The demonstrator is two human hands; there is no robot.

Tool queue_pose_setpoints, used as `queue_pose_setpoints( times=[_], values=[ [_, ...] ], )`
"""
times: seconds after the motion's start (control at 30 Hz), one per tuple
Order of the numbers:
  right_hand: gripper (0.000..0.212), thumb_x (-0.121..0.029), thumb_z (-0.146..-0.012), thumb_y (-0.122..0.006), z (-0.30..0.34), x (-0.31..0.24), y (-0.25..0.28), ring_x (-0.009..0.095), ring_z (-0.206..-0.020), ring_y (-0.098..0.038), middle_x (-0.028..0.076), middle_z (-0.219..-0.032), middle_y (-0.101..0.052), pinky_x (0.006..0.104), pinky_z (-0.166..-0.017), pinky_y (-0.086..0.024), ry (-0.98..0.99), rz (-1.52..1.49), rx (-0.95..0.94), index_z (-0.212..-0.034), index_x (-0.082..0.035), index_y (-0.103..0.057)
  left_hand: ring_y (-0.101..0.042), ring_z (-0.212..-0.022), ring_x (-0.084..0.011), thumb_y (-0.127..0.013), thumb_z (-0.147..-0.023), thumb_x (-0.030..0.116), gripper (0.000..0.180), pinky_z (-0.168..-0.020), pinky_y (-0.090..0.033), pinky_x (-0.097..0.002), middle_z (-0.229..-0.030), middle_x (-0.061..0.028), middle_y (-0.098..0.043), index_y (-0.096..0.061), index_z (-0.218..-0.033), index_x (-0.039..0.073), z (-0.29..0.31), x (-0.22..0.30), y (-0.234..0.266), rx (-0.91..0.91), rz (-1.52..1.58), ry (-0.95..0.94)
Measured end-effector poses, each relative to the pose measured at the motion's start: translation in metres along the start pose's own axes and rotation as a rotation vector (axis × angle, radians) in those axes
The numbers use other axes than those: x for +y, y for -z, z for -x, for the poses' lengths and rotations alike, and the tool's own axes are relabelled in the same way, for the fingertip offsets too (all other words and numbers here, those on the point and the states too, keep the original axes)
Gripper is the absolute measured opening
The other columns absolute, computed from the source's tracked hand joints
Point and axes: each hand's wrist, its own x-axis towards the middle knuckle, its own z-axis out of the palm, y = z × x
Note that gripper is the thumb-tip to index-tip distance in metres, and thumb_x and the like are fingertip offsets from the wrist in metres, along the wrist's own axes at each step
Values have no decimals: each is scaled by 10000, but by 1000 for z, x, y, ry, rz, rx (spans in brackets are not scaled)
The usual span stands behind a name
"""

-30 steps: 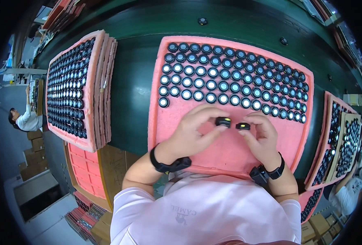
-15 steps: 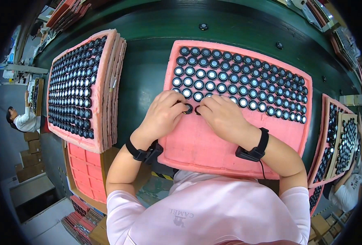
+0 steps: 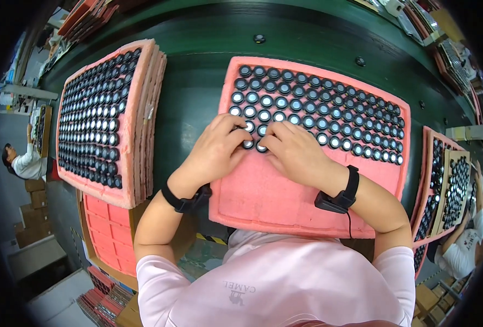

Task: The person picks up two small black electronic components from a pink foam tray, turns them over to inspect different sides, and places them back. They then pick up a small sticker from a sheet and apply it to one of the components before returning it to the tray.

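Note:
A pink foam tray (image 3: 307, 193) lies in front of me, its far part filled with rows of small round black parts (image 3: 281, 102) with pale silvery discs on top. At the near left end of the rows, my left hand (image 3: 217, 148) pinches one round black part (image 3: 247, 144) down at the foam. Right beside it, my right hand (image 3: 296, 151) has finger and thumb closed on another round black part (image 3: 261, 146). Both pieces sit face up. My fingers partly cover the neighbouring parts. Both wrists wear black straps with small boxes.
To the left stands a stack of pink foam trays (image 3: 143, 131), the top one full of black parts. Loose parts (image 3: 259, 38) ride on the green conveyor belt (image 3: 208, 35) beyond. More filled trays (image 3: 443, 185) are at the right, near a person's arm. Another person (image 3: 26, 161) works far left.
The two parts in my fingers were tilted and now sit flatter, face up, at the row's near edge. Loose parts on the belt have moved left.

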Motion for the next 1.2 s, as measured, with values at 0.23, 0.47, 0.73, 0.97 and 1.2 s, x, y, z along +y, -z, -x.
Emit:
queue_pose_setpoints(
  times=[0.23,0.47,0.73,0.97,1.2],
  values=[
    [215,-113,-764,-701,-23,53,66,313,-962,-570,117,-1026,-580,396,-847,-471,-175,75,25,-951,-39,-626,-567,-993,-315,-698,-731,15,195,-869,-467,-385,-1014,-119,-588,-617,-908,18,-55,-11,36,107,92,10],
    [331,-192,-818,-677,-42,164,113,350,-1079,-567,158,-1130,-587,408,-933,-464,-510,389,-69,-1105,-43,-609,-603,-953,-297,-665,-776,47,217,-864,-482,-346,-1013,-145,-616,-620,-983,0,-140,-89,37,29,25,104],
    [407,-241,-850,-668,-62,219,106,353,-1135,-553,167,-1217,-556,402,-952,-466,-908,502,-212,-1202,-66,-562,-591,-1050,-325,-678,-812,154,272,-901,-483,-388,-1098,-143,-614,-646,-1067,67,-193,-163,11,-136,-261,193],
    [467,-239,-848,-684,-61,249,101,378,-1096,-579,223,-1216,-544,424,-907,-500,-839,454,-248,-1210,6,-520,-585,-1087,-354,-698,-798,189,310,-907,-482,-403,-1068,-136,-636,-651,-1079,66,-200,-191,0,-171,-321,222],
    [331,-86,-850,-665,-50,176,113,186,-858,-619,117,-1072,-565,306,-743,-528,-717,-310,27,-1128,5,-510,-634,-790,-150,-791,-745,154,388,-713,-516,-265,-813,-48,-643,-643,-1068,-4,-193,-128,32,80,104,366]
  ],
)
